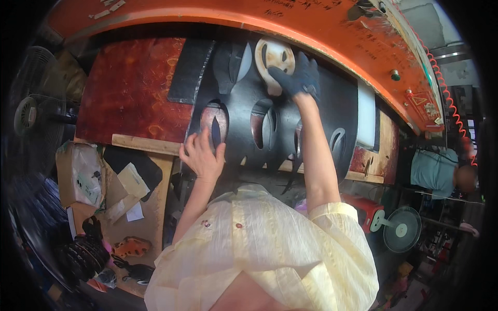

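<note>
A black sheet [244,116] with several cut-out openings lies on the work board and hangs over its front edge. My bare left hand [203,158] rests at its lower left with fingers spread, touching the sheet beside an oval opening; it holds nothing. Farther forward, my right hand [301,78], in a dark glove, grips the right side of a cream, sole-shaped cutting die [271,57] with slots through it. The die lies on the far part of the sheet. The glove hides its right edge. Left of the die, a dark cut piece [226,67] lies by a pale opening.
An orange machine beam [332,39] spans the far side, close beyond my right hand. The reddish-brown board [135,88] extends left. A cardboard box [78,173] and scraps sit on a lower table at left. A fan [402,228] and another person [436,171] are at right.
</note>
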The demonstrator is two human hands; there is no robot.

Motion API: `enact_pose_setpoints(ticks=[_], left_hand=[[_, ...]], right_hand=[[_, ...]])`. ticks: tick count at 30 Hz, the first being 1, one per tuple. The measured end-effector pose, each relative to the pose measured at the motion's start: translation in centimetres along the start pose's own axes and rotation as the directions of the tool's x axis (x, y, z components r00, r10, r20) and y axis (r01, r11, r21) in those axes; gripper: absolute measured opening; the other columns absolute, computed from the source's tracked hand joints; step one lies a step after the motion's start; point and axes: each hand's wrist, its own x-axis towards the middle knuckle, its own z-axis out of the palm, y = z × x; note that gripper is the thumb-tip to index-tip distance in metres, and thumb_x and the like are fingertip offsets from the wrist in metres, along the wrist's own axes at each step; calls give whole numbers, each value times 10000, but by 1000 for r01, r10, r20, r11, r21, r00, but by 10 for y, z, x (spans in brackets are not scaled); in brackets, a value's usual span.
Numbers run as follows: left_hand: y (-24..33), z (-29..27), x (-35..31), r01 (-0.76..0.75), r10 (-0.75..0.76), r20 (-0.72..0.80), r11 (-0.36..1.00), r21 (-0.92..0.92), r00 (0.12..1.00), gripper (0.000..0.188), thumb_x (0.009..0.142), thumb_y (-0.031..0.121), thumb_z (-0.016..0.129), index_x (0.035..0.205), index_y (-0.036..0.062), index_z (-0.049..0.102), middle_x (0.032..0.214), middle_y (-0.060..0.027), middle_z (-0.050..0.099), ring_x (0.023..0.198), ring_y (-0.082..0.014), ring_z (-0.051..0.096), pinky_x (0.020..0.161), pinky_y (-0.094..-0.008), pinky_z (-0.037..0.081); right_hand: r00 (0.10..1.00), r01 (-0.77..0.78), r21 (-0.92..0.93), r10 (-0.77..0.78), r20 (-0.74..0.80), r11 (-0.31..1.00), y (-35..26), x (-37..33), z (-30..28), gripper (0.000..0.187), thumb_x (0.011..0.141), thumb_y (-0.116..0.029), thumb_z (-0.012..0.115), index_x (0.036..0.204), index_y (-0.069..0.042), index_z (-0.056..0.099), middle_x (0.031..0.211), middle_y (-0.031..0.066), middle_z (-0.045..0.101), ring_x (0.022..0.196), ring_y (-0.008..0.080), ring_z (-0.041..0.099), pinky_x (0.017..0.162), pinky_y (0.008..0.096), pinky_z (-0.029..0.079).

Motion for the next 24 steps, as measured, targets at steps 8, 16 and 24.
enact_pose_setpoints(ticks=[8,16,24], left_hand=[[-17,-23,-72,-76,86,-105,992,99,991,324,799,471,618,1009,236,695,1020,74,617,1130,-203,493,1032,-466,207],[-24,-41,-108,-103,123,-212,989,101,969,288,761,458,616,950,260,705,998,82,618,1093,-185,516,1027,-440,219],[-27,-43,-115,-112,124,-189,991,75,974,303,741,466,622,933,247,706,977,69,622,1061,-193,536,991,-443,287]], right_hand=[[968,-185,-167,209,138,968,-49,-35,48,1133,559,-679,713,1474,-153,301,1462,206,309,1311,442,358,1034,475,381],[992,-85,100,74,105,991,-34,-72,24,930,579,-484,796,1338,-37,498,1314,218,505,1244,343,488,1028,365,409],[969,-230,902,1,247,365,47,-72,4,551,723,-233,690,1209,-2,575,1080,129,638,925,204,635,793,303,518]])
